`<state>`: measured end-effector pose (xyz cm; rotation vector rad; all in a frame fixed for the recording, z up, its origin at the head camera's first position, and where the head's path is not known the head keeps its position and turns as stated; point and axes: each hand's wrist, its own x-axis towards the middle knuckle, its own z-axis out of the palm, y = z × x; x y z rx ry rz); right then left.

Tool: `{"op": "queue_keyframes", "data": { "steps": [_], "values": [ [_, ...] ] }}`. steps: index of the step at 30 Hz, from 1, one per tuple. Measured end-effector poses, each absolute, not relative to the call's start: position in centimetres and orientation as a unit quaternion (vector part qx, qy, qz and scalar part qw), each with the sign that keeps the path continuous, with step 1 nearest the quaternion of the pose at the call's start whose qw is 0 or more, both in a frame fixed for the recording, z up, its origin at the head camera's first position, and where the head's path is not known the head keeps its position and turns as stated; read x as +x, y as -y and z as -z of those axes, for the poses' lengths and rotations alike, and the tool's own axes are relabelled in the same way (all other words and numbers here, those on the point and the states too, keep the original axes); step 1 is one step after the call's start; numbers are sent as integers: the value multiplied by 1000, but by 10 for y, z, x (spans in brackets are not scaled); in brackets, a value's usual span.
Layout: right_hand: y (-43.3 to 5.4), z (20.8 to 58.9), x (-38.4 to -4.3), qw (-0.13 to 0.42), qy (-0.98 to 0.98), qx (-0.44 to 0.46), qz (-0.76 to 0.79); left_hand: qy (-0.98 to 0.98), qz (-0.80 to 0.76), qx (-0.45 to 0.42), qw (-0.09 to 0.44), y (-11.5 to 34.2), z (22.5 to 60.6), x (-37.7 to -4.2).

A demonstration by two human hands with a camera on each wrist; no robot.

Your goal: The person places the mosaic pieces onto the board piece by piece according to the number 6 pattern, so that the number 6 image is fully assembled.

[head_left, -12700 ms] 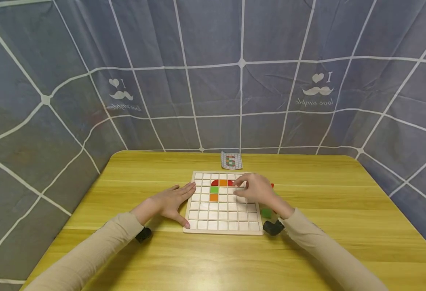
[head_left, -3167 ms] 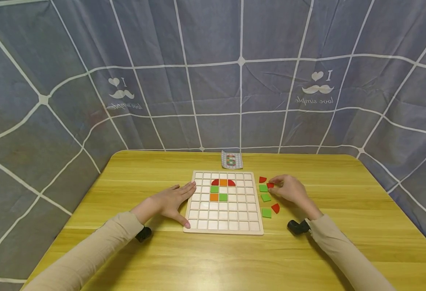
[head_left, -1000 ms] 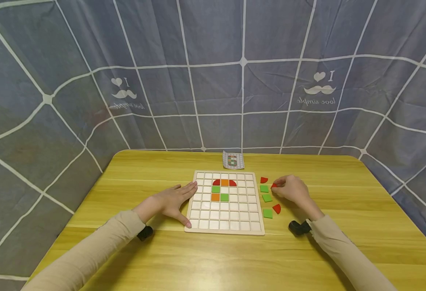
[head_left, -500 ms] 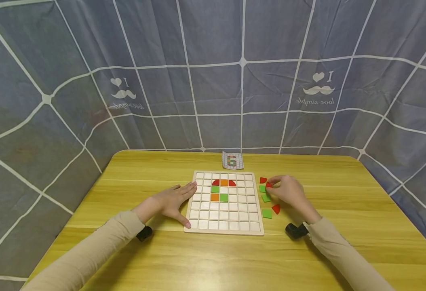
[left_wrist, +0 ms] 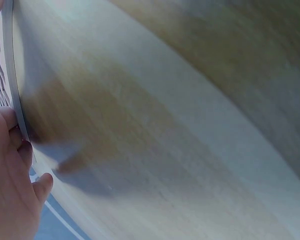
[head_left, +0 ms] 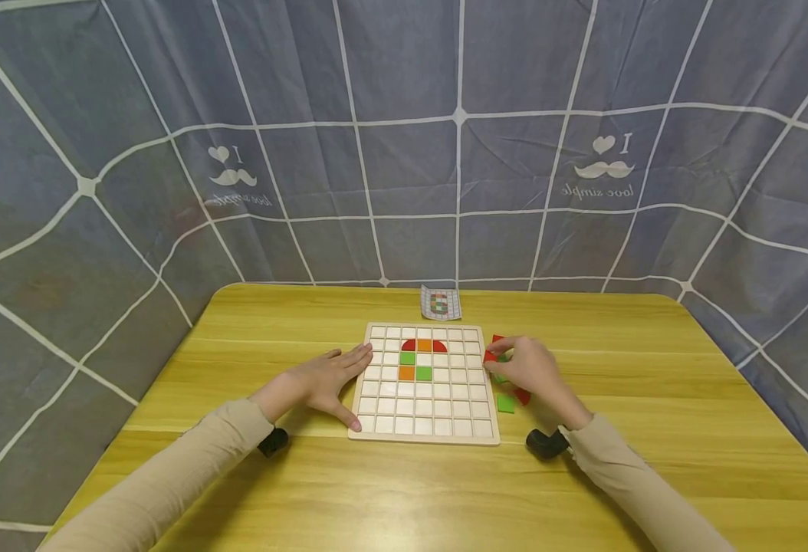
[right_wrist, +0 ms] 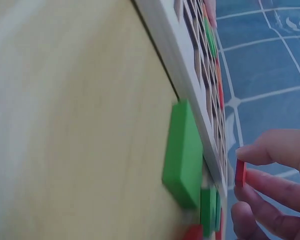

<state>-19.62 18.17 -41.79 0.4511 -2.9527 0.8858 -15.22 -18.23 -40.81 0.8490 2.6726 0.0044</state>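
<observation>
A wooden grid board (head_left: 404, 427) lies mid-table. On it sit two red quarter-circle tiles (head_left: 408, 346), an orange square (head_left: 424, 346) between them, a green square (head_left: 407, 358), a lower orange square (head_left: 407, 373) and a green one (head_left: 423, 373) beside that. My left hand (head_left: 324, 386) rests with spread fingers on the board's left edge and corner. Over the right edge, my right hand (head_left: 531, 374) pinches a red quarter-circle tile (right_wrist: 240, 173) between thumb and fingers, raised off the table.
Right of the board lie loose tiles: a green square (head_left: 505, 403), a red quarter-circle (head_left: 523, 396), and others partly hidden under the right hand. A small printed pattern card (head_left: 441, 303) lies behind the board. A grey gridded curtain (head_left: 404, 169) hangs behind the table.
A second green square has appeared on the board since the oldest frame. My right hand picked up a red quarter-circle and has moved left to the board's edge. The left hand stays put.
</observation>
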Motion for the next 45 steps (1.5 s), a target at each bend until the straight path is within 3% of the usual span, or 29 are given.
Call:
{"op": "queue_keyframes", "data": {
  "steps": [30,45],
  "values": [
    [-122,416,-185,-38,934,191,-301,-939,-5,298,174,182,407,-152],
    [-113,419,-185,-37,939,209,-269,-939,-6,298,170,182,408,-152]
  ]
}}
